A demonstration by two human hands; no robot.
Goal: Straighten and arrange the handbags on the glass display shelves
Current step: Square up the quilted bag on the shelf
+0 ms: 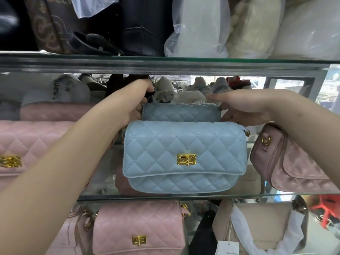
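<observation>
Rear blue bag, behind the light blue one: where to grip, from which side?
Take the rear blue bag by its two short ends, one hand per side, probably. The light blue bag stands in front and covers its face; only the top band and ends show. The right hand holds its right end.

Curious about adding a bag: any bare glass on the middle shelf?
A narrow glass strip lies between the light blue quilted flap bag and the pale pink quilted bag; a slimmer gap borders the dusty pink velvet bag. Behind, around the greyer blue quilted bag, it's packed.
</observation>
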